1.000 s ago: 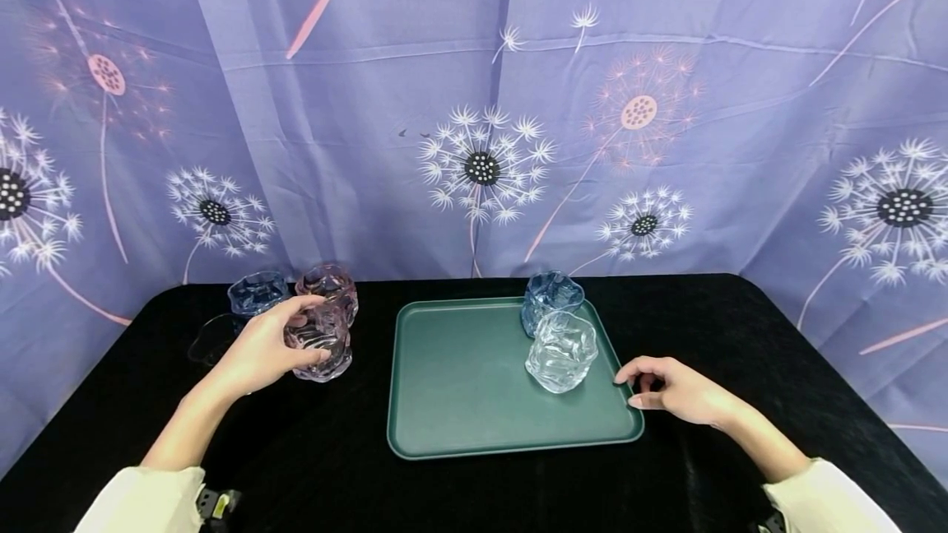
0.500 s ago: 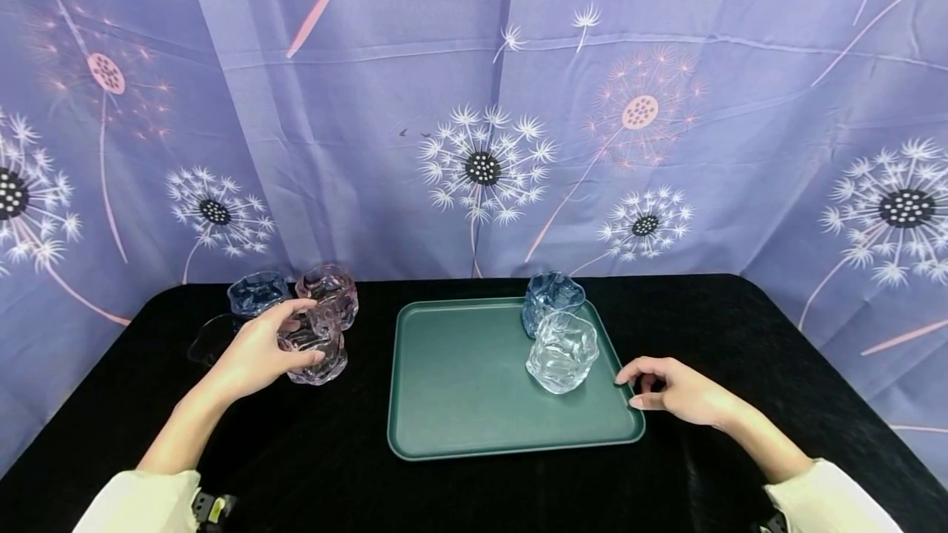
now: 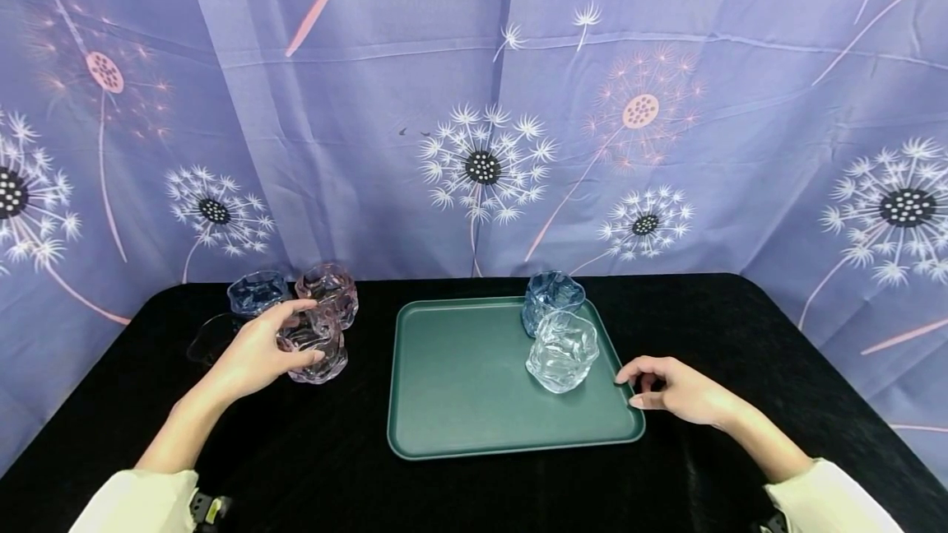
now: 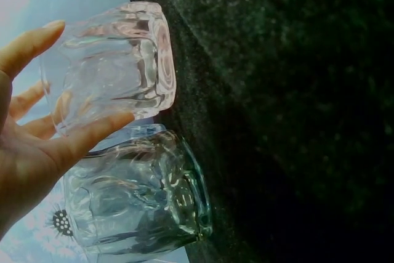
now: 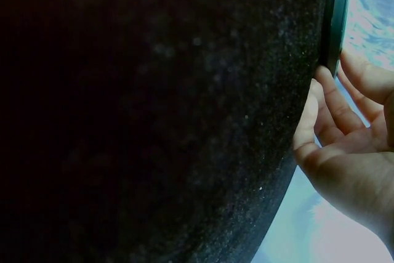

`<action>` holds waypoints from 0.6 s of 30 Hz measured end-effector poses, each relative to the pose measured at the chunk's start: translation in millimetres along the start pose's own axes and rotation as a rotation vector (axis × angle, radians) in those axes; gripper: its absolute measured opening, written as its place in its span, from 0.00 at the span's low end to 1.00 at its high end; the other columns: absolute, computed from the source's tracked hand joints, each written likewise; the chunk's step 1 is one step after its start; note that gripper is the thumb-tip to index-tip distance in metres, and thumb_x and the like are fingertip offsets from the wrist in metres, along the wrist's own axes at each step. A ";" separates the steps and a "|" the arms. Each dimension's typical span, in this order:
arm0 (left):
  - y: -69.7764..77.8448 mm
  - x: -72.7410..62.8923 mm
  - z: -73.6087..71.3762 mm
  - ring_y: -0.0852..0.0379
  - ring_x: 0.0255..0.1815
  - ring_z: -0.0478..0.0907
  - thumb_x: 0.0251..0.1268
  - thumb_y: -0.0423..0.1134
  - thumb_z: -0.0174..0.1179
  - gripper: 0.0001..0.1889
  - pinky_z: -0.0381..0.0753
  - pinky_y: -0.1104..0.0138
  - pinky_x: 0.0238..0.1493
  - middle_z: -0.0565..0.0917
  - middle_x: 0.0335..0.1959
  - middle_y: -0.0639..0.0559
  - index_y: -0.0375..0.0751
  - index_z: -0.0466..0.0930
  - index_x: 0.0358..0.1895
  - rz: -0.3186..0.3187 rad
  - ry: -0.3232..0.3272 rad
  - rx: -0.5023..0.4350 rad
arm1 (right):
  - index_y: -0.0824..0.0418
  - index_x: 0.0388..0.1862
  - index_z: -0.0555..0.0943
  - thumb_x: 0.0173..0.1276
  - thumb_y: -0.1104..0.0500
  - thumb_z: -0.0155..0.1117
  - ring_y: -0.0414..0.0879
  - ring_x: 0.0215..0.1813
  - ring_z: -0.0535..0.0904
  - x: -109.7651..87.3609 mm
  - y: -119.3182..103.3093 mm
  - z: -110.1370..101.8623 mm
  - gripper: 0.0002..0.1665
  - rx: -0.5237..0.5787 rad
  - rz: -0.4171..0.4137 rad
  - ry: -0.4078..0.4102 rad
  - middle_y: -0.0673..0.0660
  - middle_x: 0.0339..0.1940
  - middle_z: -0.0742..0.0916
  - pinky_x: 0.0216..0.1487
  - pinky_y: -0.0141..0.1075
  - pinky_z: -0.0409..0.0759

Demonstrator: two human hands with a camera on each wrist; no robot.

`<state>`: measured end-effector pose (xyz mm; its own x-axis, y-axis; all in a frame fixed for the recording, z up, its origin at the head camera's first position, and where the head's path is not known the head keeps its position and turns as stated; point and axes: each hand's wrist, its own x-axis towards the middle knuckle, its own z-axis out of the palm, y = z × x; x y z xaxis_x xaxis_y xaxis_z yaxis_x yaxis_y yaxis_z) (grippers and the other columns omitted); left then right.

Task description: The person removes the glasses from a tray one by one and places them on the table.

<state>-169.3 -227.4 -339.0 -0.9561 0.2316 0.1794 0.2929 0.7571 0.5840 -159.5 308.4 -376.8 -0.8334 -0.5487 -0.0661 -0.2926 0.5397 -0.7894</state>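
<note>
A pale pink glass tumbler (image 3: 314,359) is at the left, with my left hand (image 3: 255,352) round it. The thumb and fingers hold its sides near the rim. In the left wrist view this pink tumbler (image 4: 117,69) is upright close to the black cloth; whether its base touches cannot be told. My right hand (image 3: 677,389) has bent fingers and thumb at the right rim of the green tray (image 3: 459,385), gripping its edge. On the tray's right side stand a clear tumbler (image 3: 563,356) and, behind it, a blue tumbler (image 3: 551,298).
Behind the held tumbler stand another pink tumbler (image 3: 339,294) and a blue tumbler (image 3: 255,293). A clear tumbler (image 3: 211,342), partly hidden by the left hand, sits farther left. Black cloth (image 3: 326,467) covers the table, and a purple curtain (image 3: 370,187) hangs behind it.
My left hand and the pink tumbler have shifted slightly left and toward me, then stayed nearly still. The right hand and the tray look unchanged.
</note>
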 end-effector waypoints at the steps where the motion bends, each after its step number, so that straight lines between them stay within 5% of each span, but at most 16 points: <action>1: -0.2 -0.2 0.2 0.33 0.54 0.69 0.49 0.41 0.68 0.34 0.73 0.47 0.45 0.68 0.58 0.30 0.34 0.65 0.61 0.003 0.002 0.000 | 0.68 0.45 0.76 0.60 0.65 0.62 0.38 0.29 0.70 -0.1 -0.1 0.0 0.15 0.001 0.001 0.000 0.56 0.29 0.76 0.26 0.31 0.72; 7: 0.2 -0.8 0.9 0.34 0.51 0.70 0.50 0.43 0.68 0.35 0.74 0.48 0.42 0.69 0.58 0.31 0.34 0.66 0.61 0.024 0.009 0.007 | 0.69 0.45 0.76 0.60 0.65 0.62 0.38 0.28 0.70 0.0 -0.4 0.1 0.15 0.003 -0.010 -0.001 0.56 0.28 0.76 0.26 0.31 0.72; 13: 1.2 -1.9 -0.1 0.52 0.30 0.77 0.50 0.44 0.68 0.35 0.75 0.58 0.33 0.68 0.57 0.32 0.33 0.65 0.61 0.043 0.001 0.019 | 0.68 0.46 0.76 0.60 0.65 0.62 0.39 0.28 0.69 0.8 -1.2 -0.6 0.15 -0.005 0.011 -0.006 0.56 0.28 0.76 0.25 0.31 0.71; 18: 4.0 -1.9 -3.8 0.52 0.30 0.78 0.50 0.45 0.68 0.36 0.74 0.52 0.39 0.64 0.61 0.30 0.34 0.64 0.61 0.042 -0.010 0.023 | 0.68 0.46 0.76 0.60 0.66 0.62 0.39 0.28 0.69 0.6 -0.3 -0.6 0.15 -0.005 0.018 -0.005 0.56 0.27 0.75 0.26 0.31 0.71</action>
<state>-166.4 -227.1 -334.0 -0.9429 0.2695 0.1955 0.3330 0.7602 0.5579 -160.2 308.3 -376.3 -0.8362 -0.5420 -0.0836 -0.2801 0.5531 -0.7847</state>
